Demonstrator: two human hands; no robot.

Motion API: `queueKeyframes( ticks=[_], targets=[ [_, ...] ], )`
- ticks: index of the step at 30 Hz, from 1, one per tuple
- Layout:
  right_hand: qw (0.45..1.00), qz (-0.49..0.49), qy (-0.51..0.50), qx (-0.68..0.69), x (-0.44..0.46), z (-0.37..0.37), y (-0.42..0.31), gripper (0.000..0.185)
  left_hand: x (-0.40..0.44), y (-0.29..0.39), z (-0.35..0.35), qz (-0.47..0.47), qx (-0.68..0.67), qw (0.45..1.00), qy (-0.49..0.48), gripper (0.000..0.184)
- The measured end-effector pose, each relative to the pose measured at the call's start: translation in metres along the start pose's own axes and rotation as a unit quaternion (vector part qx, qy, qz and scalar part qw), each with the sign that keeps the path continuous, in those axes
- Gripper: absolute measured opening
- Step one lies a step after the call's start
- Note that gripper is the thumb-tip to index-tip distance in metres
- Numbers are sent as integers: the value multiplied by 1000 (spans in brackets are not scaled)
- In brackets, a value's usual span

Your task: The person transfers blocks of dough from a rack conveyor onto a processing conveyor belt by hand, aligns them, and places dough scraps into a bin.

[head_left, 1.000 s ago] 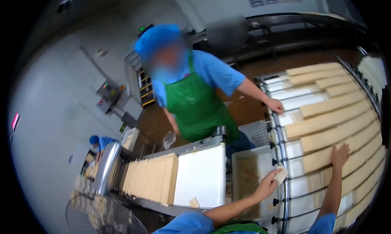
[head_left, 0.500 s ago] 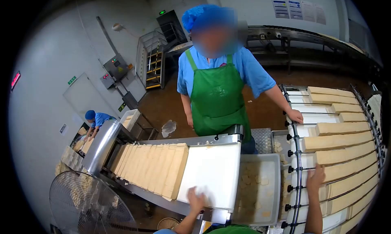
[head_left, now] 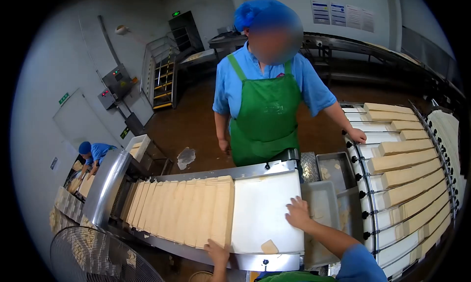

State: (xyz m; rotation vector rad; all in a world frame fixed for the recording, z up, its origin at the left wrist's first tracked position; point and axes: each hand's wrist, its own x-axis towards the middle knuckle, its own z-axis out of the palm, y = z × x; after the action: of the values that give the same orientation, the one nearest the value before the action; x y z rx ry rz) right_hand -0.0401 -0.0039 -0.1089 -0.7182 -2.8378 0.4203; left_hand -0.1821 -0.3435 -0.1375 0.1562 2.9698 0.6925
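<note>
My left hand is at the front right corner of a row of pale tan sheet stacks, its fingers stretched and at or against the nearest stack's edge. The stacks lie side by side on a conveyor with a white belt. Over the belt's right edge, my right hand is open, fingers spread, with nothing in it. A small pale scrap lies on the belt near its front edge, between my hands.
Across the conveyor stands a co-worker in a green apron, one hand on the slatted rack at right, which carries long tan strips. Grey bins with scraps sit between conveyor and rack. A fan stands front left; another person works far left.
My right hand has left the rack's strips and come left over the belt. My left hand has moved from the bare belt to the stacks' edge. The view has shifted.
</note>
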Motion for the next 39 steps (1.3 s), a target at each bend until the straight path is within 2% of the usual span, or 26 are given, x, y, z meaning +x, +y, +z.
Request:
queueKeyframes(
  ticks=[2, 3, 5, 9, 11, 15, 20, 24, 27, 30, 32, 34, 36, 39],
  targets=[
    [999, 11, -36, -3, 28, 26, -36, 51, 2, 1, 7, 64, 9, 998, -3, 94],
    [999, 7, -43, -4, 41, 36, -54, 55, 3, 3, 9, 66, 10, 998, -6, 94],
    [997, -1, -79, 5, 71, 51, -87, 68, 0, 9, 9, 68, 102, 992, -13, 93],
    [997, 18, -72, 17, 132, 60, -152, 68, -1, 11, 4, 87, 145, 984, -47, 95],
    [993, 39, -105, 31, 159, 54, -179, 68, -2, 14, 2, 97, 172, 979, -58, 98],
    [994, 39, -93, 40, 199, 81, -202, 69, -2, 11, 5, 114, 175, 975, -73, 99],
    [987, 93, -127, -34, 213, 77, -225, 74, -1, 19, -1, 135, 198, 967, -85, 100],
    [981, 94, -164, -46, 212, 67, -226, 73, -3, 16, 10, 150, 187, 968, -75, 99],
    [988, 102, -119, -7, 209, 64, -218, 70, -3, 6, 25, 173, 181, 966, -64, 98],
    [979, 146, -141, -2, 199, 45, -207, 70, -4, 12, 15, 167, 155, 970, -90, 99],
    [971, 202, -123, 36, 184, 26, -192, 72, -6, 16, 14, 179, 133, 971, -86, 97],
    [966, 243, -88, 16, 168, 19, -165, 77, -8, 20, 10, 190, 112, 972, -84, 96],
    [956, 287, -61, 9, 154, 13, -134, 76, -7, 31, 3, 253, -11, 961, -114, 91],
    [929, 367, -34, 23, 137, -4, -90, 72, -14, 55, -7, 281, -79, 941, -171, 83]
  ],
)
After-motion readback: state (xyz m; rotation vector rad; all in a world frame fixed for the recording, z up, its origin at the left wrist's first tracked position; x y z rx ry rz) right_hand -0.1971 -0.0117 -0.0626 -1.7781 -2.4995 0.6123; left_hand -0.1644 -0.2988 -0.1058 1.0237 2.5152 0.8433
